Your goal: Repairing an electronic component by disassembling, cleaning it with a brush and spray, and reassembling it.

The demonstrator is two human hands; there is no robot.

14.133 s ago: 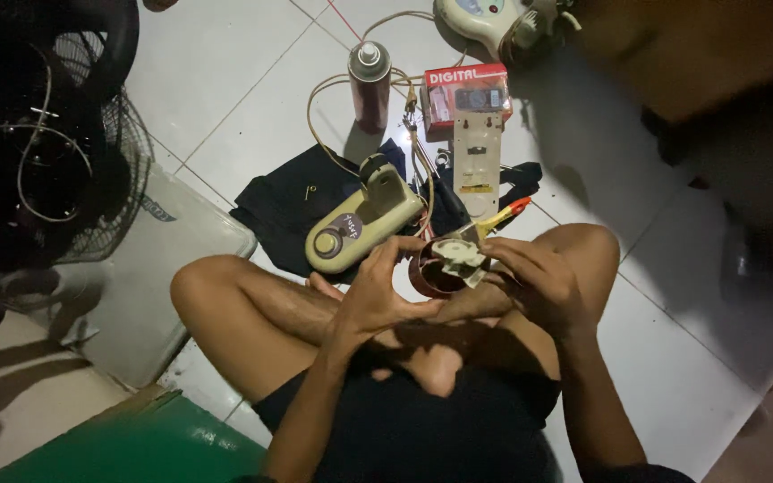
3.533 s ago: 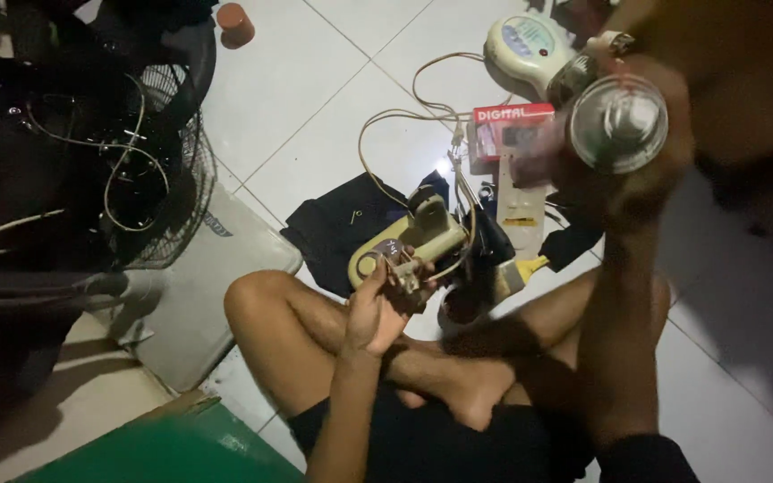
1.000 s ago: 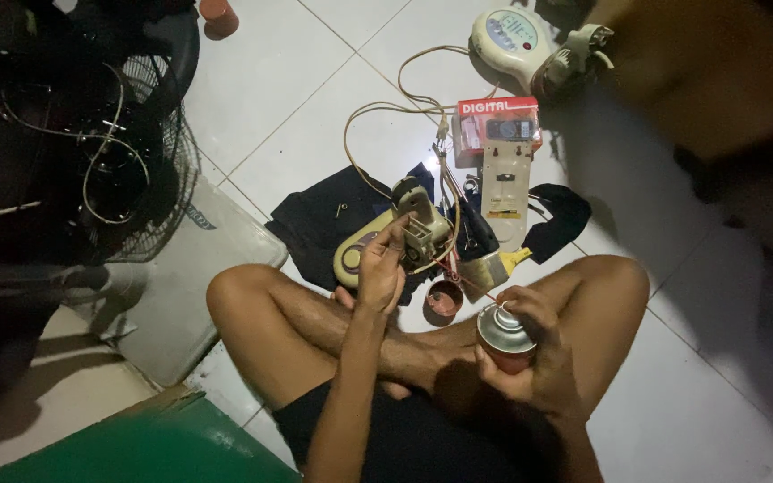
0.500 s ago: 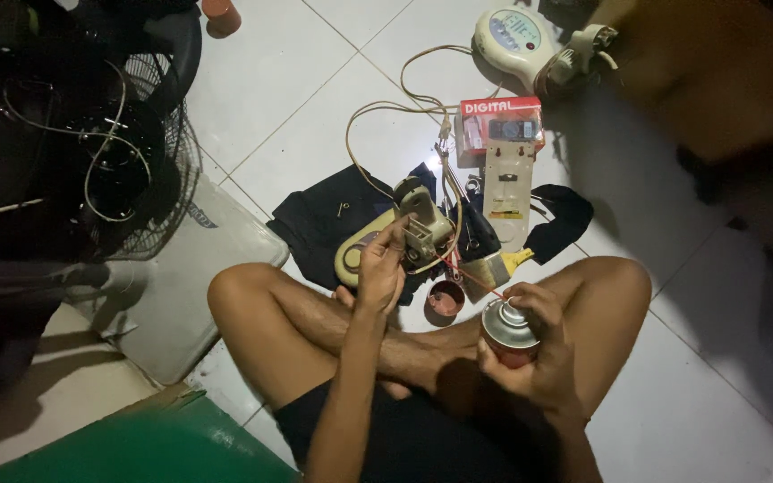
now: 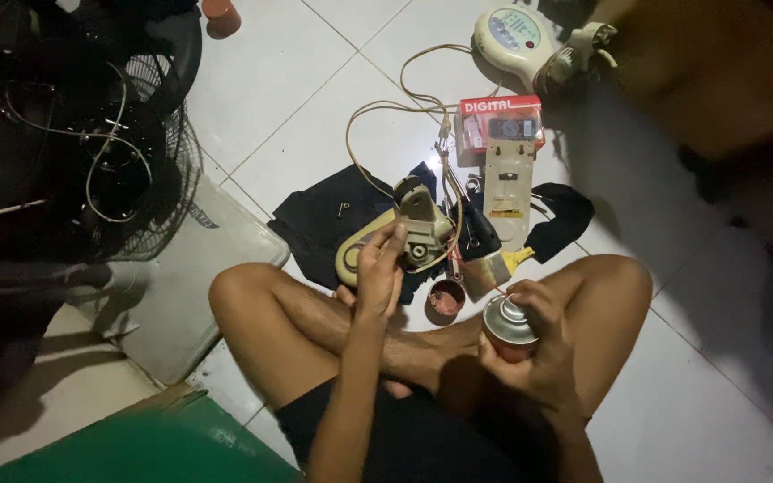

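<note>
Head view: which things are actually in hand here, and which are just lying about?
In hand:
- small motor part, held by the left hand
- spray can, gripped by the right hand

Lying about:
- fan cage
- red box
- round cream device
- paintbrush
- small brown cup

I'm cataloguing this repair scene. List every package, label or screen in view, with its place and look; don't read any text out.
Retail box: on the floor tiles ahead of the knees, rectangular, red top band, clear window showing a dark device.
Display panel: on the round cream appliance at the top edge, pale blue-grey face.
Label: small yellow rectangle on the long cream housing below the box.
Spray can: in the right hand, metal top, reddish body; its label is hidden.
</note>
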